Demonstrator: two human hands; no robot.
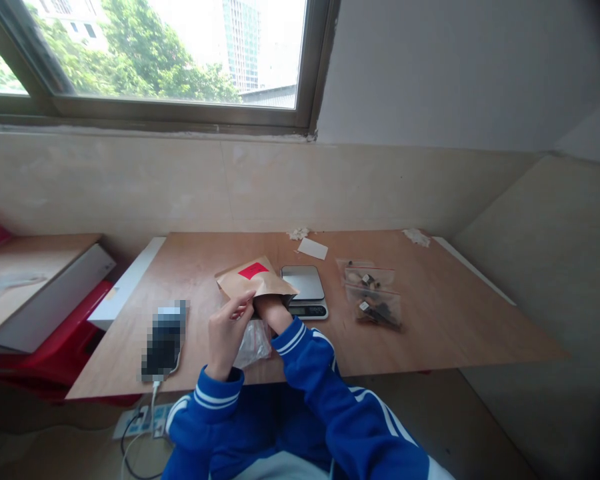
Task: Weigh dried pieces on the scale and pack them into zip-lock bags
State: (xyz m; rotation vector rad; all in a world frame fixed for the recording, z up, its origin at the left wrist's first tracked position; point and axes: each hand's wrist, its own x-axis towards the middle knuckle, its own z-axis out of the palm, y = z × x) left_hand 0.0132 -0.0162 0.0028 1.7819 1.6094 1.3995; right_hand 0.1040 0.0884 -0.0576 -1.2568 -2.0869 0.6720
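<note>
A brown kraft paper bag [230, 280] with a red label lies tilted over the table, its mouth towards me. My left hand [229, 330] pinches the bag's near edge between thumb and fingers. Inside the opening is my right hand [276, 315]; only its back and wrist show, and its fingers are hidden by the paper. Clear plastic zip bags [254, 345] lie on the table below my hands. Just right of the paper bag stands a small digital scale [305, 283] with a metal plate, partly covered by the bag's corner.
Several clear zip bags with small dark and pale pieces [377, 312] lie right of the scale. A white card [313, 249] and crumbled white bits [299, 233] are at the back. At left, a phone [163, 343] is plugged into a cable. The wooden table [455, 320] meets the wall.
</note>
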